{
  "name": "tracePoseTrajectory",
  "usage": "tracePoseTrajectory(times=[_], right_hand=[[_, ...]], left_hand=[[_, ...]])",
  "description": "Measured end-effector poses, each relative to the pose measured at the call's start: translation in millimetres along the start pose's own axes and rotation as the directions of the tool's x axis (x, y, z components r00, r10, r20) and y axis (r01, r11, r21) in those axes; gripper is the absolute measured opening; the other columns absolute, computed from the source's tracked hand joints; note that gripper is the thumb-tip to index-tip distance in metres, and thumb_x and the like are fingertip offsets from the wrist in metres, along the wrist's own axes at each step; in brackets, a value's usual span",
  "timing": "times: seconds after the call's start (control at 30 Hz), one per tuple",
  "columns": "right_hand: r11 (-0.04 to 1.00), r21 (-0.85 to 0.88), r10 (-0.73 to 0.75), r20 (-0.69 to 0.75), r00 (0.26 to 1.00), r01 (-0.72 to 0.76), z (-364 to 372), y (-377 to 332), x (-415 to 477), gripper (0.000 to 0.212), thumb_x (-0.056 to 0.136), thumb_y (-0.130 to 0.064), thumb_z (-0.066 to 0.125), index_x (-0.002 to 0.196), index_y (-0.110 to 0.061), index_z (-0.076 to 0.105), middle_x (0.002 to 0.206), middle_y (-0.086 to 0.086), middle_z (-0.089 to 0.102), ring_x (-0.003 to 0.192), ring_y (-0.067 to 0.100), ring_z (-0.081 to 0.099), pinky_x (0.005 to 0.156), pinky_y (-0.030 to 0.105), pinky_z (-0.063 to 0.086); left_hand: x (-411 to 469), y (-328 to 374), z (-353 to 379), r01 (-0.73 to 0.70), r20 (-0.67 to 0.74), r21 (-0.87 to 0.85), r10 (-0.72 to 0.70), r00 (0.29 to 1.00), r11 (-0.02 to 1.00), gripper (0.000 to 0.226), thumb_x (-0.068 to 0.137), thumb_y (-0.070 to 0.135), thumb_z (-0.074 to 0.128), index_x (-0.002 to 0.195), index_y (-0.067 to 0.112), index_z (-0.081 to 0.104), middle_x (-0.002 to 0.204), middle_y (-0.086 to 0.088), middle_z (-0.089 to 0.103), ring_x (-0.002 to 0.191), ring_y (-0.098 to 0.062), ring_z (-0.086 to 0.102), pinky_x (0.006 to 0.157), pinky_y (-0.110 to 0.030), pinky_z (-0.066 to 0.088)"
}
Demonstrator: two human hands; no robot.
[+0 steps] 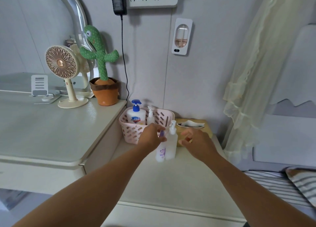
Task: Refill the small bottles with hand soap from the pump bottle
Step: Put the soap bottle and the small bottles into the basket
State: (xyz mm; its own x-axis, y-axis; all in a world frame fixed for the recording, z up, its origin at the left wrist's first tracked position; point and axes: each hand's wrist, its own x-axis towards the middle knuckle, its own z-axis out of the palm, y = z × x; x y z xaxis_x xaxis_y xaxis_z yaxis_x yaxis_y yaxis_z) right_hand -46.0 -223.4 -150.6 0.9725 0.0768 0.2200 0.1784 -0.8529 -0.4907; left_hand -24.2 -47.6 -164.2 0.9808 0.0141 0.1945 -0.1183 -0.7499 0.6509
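Where basket (130, 131) stands, pump bottle (136, 117) sits inside.

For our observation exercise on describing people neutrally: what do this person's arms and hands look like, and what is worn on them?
The left forearm and right forearm are bare as far as the frame shows: no sleeves appear. The left hand and right hand wear no gloves, and no watch, bracelet or ring can be made out.
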Motion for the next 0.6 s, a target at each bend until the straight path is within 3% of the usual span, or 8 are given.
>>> tracePoseTrajectory(times=[0.07, 0.17, 0.23, 0.33, 0.43, 0.5, 0.6], right_hand=[[1.0, -0.013, 0.02, 0.019, 1.0, -0.019, 1.9, -0.4, 5.3, 0.019, 0.086, -0.03, 0.063, 0.099, -0.018, 0.058, 0.077, -0.005, 0.06, 0.073, 0.015, 0.057, 0.062, 0.026, 0.041], [0.999, 0.029, 0.044, 0.061, 0.997, -0.046, 5.7, -0.3, 16.0, 0.032, 0.081, -0.031, 0.063, 0.111, -0.02, 0.059, 0.08, -0.006, 0.064, 0.078, 0.017, 0.061, 0.068, 0.03, 0.048], [0.996, 0.064, 0.059, 0.095, 0.994, -0.065, 7.6, -1.6, 24.2, 0.042, 0.081, -0.034, 0.065, 0.119, -0.021, 0.056, 0.086, -0.004, 0.064, 0.081, 0.018, 0.06, 0.067, 0.028, 0.044], [0.997, 0.056, 0.053, 0.113, 0.992, -0.06, 9.4, -8.7, 34.4, 0.039, 0.083, -0.037, 0.063, 0.113, -0.014, 0.058, 0.093, 0.003, 0.065, 0.078, 0.02, 0.058, 0.064, 0.027, 0.04], [0.992, 0.085, 0.084, 0.127, 0.988, -0.095, 13.9, -18.2, 43.3, 0.037, 0.089, -0.036, 0.057, 0.114, -0.009, 0.058, 0.103, 0.011, 0.066, 0.093, 0.028, 0.062, 0.072, 0.03, 0.044], [0.99, 0.078, 0.105, 0.129, 0.986, -0.116, 19.2, -21.0, 50.2, 0.04, 0.088, -0.038, 0.057, 0.117, -0.01, 0.057, 0.105, 0.008, 0.065, 0.096, 0.026, 0.061, 0.077, 0.032, 0.046], [0.989, 0.071, 0.115, 0.154, 0.981, -0.127, 23.0, -23.3, 55.3, 0.046, 0.081, -0.038, 0.066, 0.119, -0.015, 0.053, 0.107, 0.005, 0.063, 0.094, 0.023, 0.059, 0.071, 0.029, 0.042]], left_hand=[[-0.5, -0.5, 4.0, 0.001, -0.015, -0.008, -0.001, 1.0, 1.0, 0.019, 0.079, 0.014, 0.073, 0.098, 0.015, 0.067, 0.095, 0.003, 0.06, 0.087, -0.012, 0.056, 0.073, -0.019, 0.04], [-1.3, -2.9, 4.6, 0.018, -0.017, -0.017, -0.018, 1.0, 1.0, 0.009, 0.079, 0.01, 0.07, 0.083, 0.014, 0.064, 0.083, 0.003, 0.062, 0.075, -0.013, 0.056, 0.058, -0.017, 0.04], [-0.5, -5.5, 0.0, 0.03, -0.008, -0.003, -0.03, 1.0, 1.0, 0.009, 0.079, 0.01, 0.07, 0.08, 0.015, 0.063, 0.08, 0.001, 0.062, 0.069, -0.011, 0.055, 0.054, -0.016, 0.038], [1.8, -11.4, -9.2, 0.053, -0.007, 0.033, -0.053, 0.999, 0.998, 0.008, 0.078, 0.01, 0.071, 0.081, 0.013, 0.065, 0.078, 0.002, 0.063, 0.067, -0.009, 0.056, 0.052, -0.015, 0.035], [3.1, -16.3, -14.8, 0.061, -0.016, 0.039, -0.061, 0.998, 0.997, 0.007, 0.077, 0.009, 0.071, 0.083, 0.01, 0.067, 0.078, -0.001, 0.067, 0.069, -0.011, 0.059, 0.053, -0.015, 0.038], [3.6, -17.1, -16.3, 0.061, -0.009, 0.04, -0.061, 0.998, 0.997, 0.007, 0.076, 0.008, 0.071, 0.083, 0.01, 0.069, 0.079, -0.002, 0.069, 0.069, -0.011, 0.061, 0.053, -0.015, 0.04], [4.4, -17.2, -16.3, 0.066, -0.009, 0.024, -0.066, 0.998, 0.998, 0.007, 0.076, 0.008, 0.071, 0.083, 0.009, 0.069, 0.08, -0.002, 0.07, 0.07, -0.012, 0.062, 0.055, -0.016, 0.043]])
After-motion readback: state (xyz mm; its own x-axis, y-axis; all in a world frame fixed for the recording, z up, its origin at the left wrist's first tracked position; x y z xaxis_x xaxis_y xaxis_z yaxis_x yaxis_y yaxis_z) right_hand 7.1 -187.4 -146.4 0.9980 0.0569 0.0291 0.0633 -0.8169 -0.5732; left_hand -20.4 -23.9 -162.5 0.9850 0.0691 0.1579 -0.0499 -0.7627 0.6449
